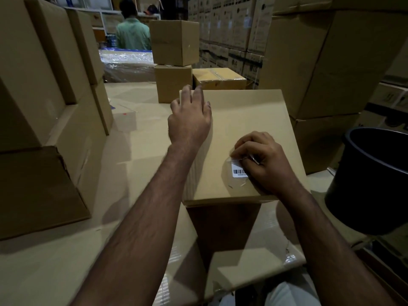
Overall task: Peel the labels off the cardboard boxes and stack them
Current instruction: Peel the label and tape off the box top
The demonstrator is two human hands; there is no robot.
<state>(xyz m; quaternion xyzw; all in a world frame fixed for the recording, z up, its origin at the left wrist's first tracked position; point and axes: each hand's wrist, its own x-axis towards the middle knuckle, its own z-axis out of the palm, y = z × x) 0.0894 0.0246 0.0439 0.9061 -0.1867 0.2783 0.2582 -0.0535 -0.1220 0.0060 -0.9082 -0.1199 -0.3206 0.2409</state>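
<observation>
A plain cardboard box (247, 120) stands in front of me on a cardboard-covered surface, its top tilted toward me. A white barcode label (238, 171) under clear tape sits near the box's near right corner. My right hand (262, 161) has its fingers curled over the label's upper edge, pinching the tape there. My left hand (189, 117) lies flat on the box's far left corner, fingers reaching over the far edge.
Tall stacks of cardboard boxes (44, 85) rise at left and at right (326, 62). Two stacked boxes (173, 62) and a taped box (218, 78) stand behind. A dark bucket (375, 180) is at right. A person in a green shirt (132, 34) stands far back.
</observation>
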